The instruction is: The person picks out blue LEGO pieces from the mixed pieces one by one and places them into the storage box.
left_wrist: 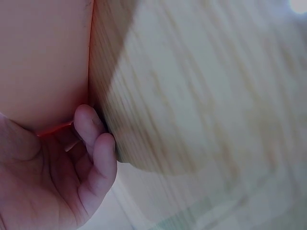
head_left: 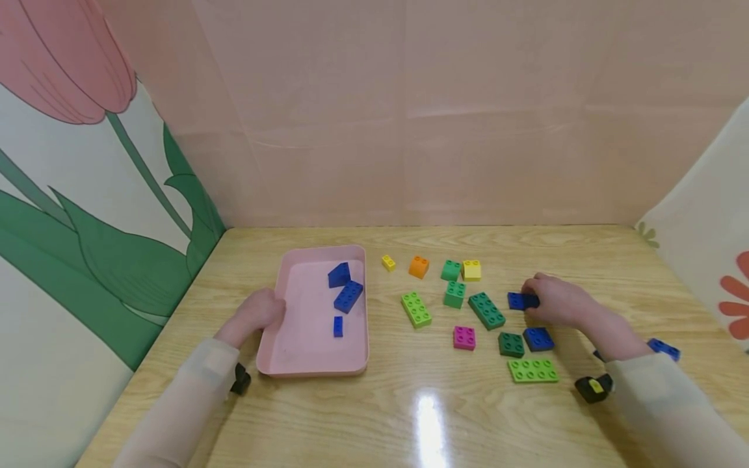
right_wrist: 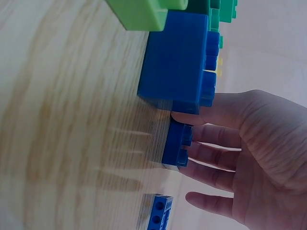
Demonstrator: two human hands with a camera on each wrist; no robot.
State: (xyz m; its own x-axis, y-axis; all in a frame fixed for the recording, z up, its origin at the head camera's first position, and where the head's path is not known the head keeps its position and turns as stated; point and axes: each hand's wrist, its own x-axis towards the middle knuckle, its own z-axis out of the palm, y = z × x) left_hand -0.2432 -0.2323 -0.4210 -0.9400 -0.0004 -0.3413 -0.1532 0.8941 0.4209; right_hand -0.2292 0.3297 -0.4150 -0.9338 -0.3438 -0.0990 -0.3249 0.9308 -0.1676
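Note:
My left hand (head_left: 264, 310) grips the left rim of a pink tray (head_left: 310, 370); in the left wrist view its fingers (left_wrist: 103, 160) curl by the tray's lower edge. Inside the tray lie a blue sloped brick (head_left: 339, 275), a long blue brick (head_left: 348, 296) and a small blue brick (head_left: 338, 326). At the right, my right hand (head_left: 558, 300) pinches a low blue brick (head_left: 516, 301) on the table. The right wrist view shows this blue brick (right_wrist: 173, 141) between thumb and fingers, behind a larger blue brick (right_wrist: 175, 62).
Green, yellow, orange and magenta bricks, such as a lime brick (head_left: 416, 309), a magenta brick (head_left: 465, 338) and a flat lime brick (head_left: 533, 371), lie between the tray and my right hand. Another blue brick (head_left: 664, 349) sits beyond the right forearm. A pink wall (head_left: 404, 162) closes the back.

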